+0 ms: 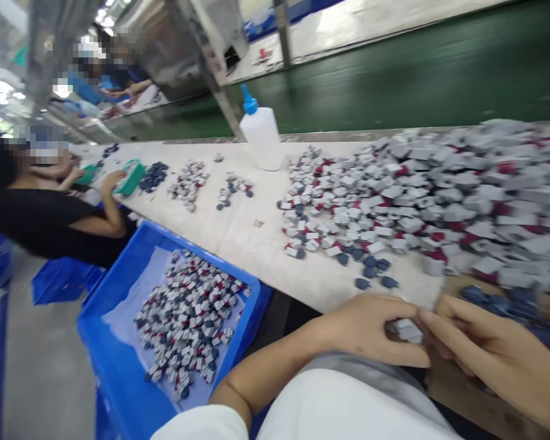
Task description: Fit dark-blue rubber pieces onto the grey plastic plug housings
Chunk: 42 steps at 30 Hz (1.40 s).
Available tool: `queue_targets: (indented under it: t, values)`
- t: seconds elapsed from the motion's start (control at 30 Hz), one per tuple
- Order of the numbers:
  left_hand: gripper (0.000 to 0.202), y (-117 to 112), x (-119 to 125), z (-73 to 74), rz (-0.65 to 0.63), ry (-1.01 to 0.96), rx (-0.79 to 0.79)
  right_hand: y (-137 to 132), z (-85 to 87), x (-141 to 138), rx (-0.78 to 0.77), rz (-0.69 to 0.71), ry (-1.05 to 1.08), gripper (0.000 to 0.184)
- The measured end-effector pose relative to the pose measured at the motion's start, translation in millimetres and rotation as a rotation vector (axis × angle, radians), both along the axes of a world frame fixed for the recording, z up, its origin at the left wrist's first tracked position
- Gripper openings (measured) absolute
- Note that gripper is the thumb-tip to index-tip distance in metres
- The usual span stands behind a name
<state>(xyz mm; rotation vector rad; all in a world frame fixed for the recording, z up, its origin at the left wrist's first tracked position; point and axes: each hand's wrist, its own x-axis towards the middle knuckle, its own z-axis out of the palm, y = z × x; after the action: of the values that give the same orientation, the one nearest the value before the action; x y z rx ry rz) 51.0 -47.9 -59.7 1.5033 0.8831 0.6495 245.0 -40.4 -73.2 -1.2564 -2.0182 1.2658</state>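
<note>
Fingers of the left hand are curled tight around a small grey-and-white piece, pinching it low and to the right of the white bottle, just off the near edge of the table.

Sweeping across now. Far left of the bottle, a co-worker in a black top sits at the same table with a hand on a green tray. Just beside that tray lies a dark blue pile, and between it and the bottle sit two small scatters of pieces.

Below and left of the bottle, off the table's edge, there's a blue crate lined with a pale sheet and carrying a spread of red, white and dark pieces.

The bottle itself stands upright (blue nozzle on top), at the far side of the table, with a green belt running behind it.

Right of the bottle, a big heap of grey-and-red pieces covers the table, and loose dark blue caps lie at the heap's near fringe, just above the left hand.

Furthest right of the bottle, the right hand comes in with long fingers stretched out, tips meeting the same held piece. It's blurred, so I cannot tell whether they grip it or only touch.
</note>
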Motion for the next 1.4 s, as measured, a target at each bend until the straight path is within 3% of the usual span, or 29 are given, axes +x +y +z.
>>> queue_targets:
  t: [0.13, 0.3, 0.37, 0.5, 0.6, 0.73, 0.87, 1.03, 1.23, 1.4]
  values:
    - [0.01, -0.5, 0.4, 11.2, -0.021, 0.021, -0.003, 7.6, 17.3, -9.9, -0.077, 0.007, -0.005, 0.042]
    - [0.015, -2.8, 4.4, 20.6, 0.089, 0.035, -0.161, 0.4, 21.1, -10.7, -0.124, -0.073, 0.017, 0.042]
    - [0.02, -3.8, 5.6, 22.1, 0.077, -0.049, -0.292, -2.1, 21.9, -4.5, -0.148, -0.14, 0.076, 0.046]
    - [0.03, -5.9, 8.0, 19.4, 0.079, -0.414, -0.624, -5.9, 22.6, 19.1, -0.207, -0.335, 0.226, 0.048]
    - [0.032, -6.2, 10.0, 17.0, 0.112, -0.57, -0.737, -10.4, 18.7, 40.4, -0.246, -0.453, 0.31, 0.042]
    - [0.032, -4.9, 12.3, 17.2, 0.145, -0.585, -0.816, -18.8, 10.9, 64.2, -0.273, -0.479, 0.329, 0.039]
    - [0.044, -4.7, 14.4, 15.0, 0.199, -0.627, -0.891, -30.8, 7.9, 80.7, -0.189, -0.517, 0.165, 0.034]
    - [0.043, -7.8, 17.5, 9.6, 0.339, -0.437, -0.821, -45.3, 7.3, 92.6, 0.012, -0.527, -0.14, 0.031]
    - [0.036, -9.2, 21.6, 7.7, 0.467, -0.377, -0.766, -47.5, 4.5, 92.4, 0.223, -0.394, -0.318, 0.026]
    - [0.043, -6.7, 24.4, 6.2, 0.545, -0.341, -0.719, -45.2, -4.8, 84.3, 0.342, -0.345, -0.412, 0.024]
